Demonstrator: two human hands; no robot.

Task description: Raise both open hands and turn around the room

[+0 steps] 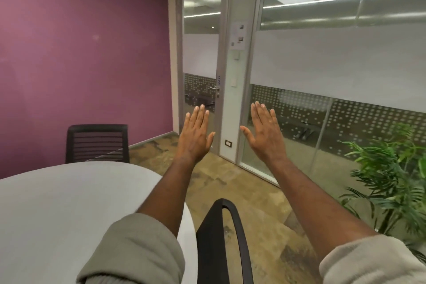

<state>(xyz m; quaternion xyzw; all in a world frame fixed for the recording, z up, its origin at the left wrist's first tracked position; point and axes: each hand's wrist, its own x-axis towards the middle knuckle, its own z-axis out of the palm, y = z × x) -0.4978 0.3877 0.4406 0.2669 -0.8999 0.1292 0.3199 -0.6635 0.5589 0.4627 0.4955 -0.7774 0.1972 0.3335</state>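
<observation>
Both arms are stretched out in front of the person, up in the air. The left hand [196,136] is flat, with straight fingers close together and the thumb sticking out to the side. The right hand [265,132] looks the same way, flat and spread at the thumb. The backs of both hands face the camera. Neither hand holds or touches anything.

The things nearest to the hands lie lower down. A black chair arm [232,228] curves up near the person, between the two forearms. The white round tabletop [69,203] is on the left, under the left forearm, and what shows of it is bare. Far ahead, past the fingertips, is the glass door [200,53] with its handle [214,87]; the door looks closed.

It seems that no work has started: nothing is picked up, and the hands are well apart from the door and the chair. All of it is left to do.

A second black chair [96,143] stands far left by the purple wall [80,41]. A green plant [389,175] is on the right.
</observation>
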